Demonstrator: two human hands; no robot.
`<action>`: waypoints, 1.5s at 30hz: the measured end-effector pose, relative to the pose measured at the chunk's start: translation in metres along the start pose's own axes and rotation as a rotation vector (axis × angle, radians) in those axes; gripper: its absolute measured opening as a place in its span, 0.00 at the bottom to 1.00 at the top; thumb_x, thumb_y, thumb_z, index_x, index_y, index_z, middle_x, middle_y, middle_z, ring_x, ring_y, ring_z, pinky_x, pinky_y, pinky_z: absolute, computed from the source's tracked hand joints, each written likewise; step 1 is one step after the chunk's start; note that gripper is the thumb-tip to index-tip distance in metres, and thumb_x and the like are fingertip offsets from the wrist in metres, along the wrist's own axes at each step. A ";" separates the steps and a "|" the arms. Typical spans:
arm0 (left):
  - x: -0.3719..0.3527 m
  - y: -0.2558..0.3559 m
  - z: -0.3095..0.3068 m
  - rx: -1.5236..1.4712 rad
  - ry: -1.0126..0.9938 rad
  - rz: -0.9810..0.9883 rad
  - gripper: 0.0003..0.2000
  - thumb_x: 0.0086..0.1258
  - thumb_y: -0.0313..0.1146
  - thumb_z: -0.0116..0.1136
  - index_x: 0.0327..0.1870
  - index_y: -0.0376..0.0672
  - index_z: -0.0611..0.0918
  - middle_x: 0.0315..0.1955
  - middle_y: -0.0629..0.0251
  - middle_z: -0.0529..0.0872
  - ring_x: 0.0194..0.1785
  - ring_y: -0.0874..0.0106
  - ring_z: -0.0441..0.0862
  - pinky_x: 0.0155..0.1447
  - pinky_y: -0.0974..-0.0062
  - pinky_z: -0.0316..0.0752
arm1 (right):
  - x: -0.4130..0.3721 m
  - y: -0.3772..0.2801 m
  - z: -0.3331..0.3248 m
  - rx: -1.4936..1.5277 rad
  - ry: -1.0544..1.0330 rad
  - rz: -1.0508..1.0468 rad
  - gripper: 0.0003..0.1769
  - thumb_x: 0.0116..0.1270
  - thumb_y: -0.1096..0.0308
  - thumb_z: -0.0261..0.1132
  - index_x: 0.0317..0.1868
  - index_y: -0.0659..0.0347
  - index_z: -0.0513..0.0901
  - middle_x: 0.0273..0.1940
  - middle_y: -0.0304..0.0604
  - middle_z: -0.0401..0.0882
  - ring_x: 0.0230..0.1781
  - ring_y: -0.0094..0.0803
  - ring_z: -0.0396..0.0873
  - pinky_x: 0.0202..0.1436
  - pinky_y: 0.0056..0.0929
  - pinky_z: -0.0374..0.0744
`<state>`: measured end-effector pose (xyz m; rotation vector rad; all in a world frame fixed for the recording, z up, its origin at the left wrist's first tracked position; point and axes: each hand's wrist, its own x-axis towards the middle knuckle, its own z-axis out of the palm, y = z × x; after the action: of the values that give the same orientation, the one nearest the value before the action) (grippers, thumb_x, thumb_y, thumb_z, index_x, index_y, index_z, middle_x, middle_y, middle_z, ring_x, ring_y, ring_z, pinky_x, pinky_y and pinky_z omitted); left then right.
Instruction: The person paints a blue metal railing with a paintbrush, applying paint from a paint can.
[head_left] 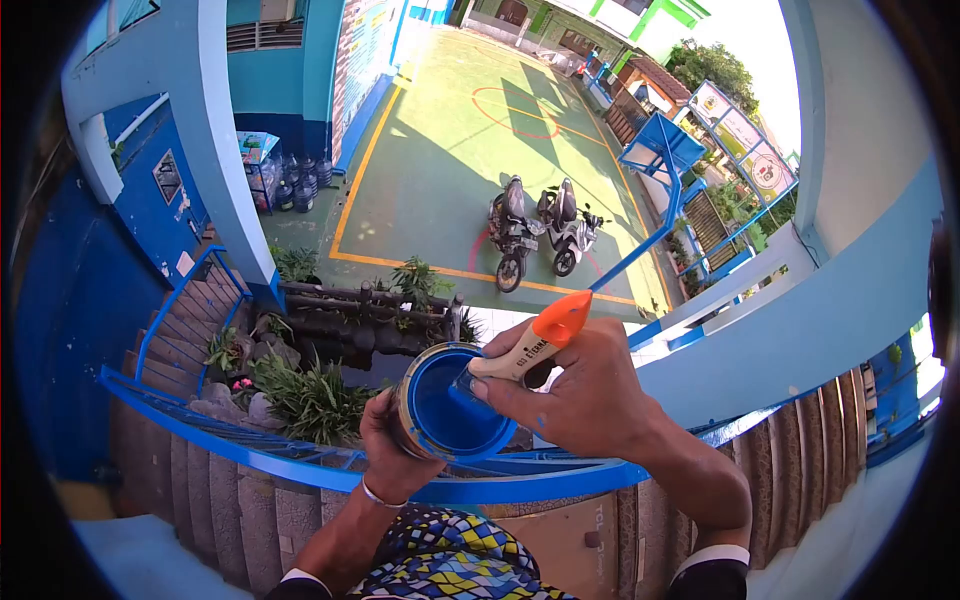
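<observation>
I count one round, blue-filled can [418, 385]; at it, two bare hands [393, 442] [592, 398], one orange-ended cream paintbrush [528, 352]; beyond, two silver-black motorcycles [514, 232] [568, 232].

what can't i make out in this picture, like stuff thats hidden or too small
All in the head view:
Bristle tips of the paintbrush: lost against the blue paint, so how deep they dip is unclear.
Some fingertips of the left hand: hidden by the can.
Small lettering on the signboards: too small and far off.
The rest of the sleeves: cut off by the bottom edge.
</observation>
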<state>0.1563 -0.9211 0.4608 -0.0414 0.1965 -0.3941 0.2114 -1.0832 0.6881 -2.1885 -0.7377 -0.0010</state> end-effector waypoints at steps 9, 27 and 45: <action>0.015 0.017 0.013 0.049 -0.025 -0.049 0.27 0.74 0.54 0.52 0.66 0.47 0.84 0.63 0.59 0.87 0.66 0.58 0.83 0.73 0.49 0.76 | 0.000 0.008 -0.018 0.179 0.154 0.374 0.17 0.65 0.73 0.80 0.48 0.71 0.84 0.39 0.48 0.92 0.38 0.25 0.89 0.41 0.23 0.87; 0.078 0.007 -0.004 0.153 -0.081 -0.133 0.37 0.78 0.63 0.47 0.79 0.46 0.68 0.73 0.50 0.75 0.74 0.50 0.76 0.74 0.42 0.75 | -0.042 0.081 -0.104 0.376 0.466 0.568 0.20 0.67 0.68 0.77 0.53 0.71 0.83 0.42 0.46 0.89 0.40 0.23 0.84 0.44 0.23 0.82; 0.156 0.047 -0.047 0.226 -0.226 -0.223 0.42 0.76 0.53 0.64 0.87 0.59 0.56 0.86 0.62 0.53 0.80 0.50 0.65 0.75 0.34 0.69 | -0.167 0.269 -0.264 -0.709 -0.357 1.176 0.20 0.72 0.64 0.71 0.59 0.65 0.81 0.49 0.61 0.88 0.54 0.59 0.85 0.60 0.49 0.80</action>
<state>0.3057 -0.9383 0.3823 0.1150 -0.0780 -0.6274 0.2709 -1.4878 0.6379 -3.0194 0.5746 0.8454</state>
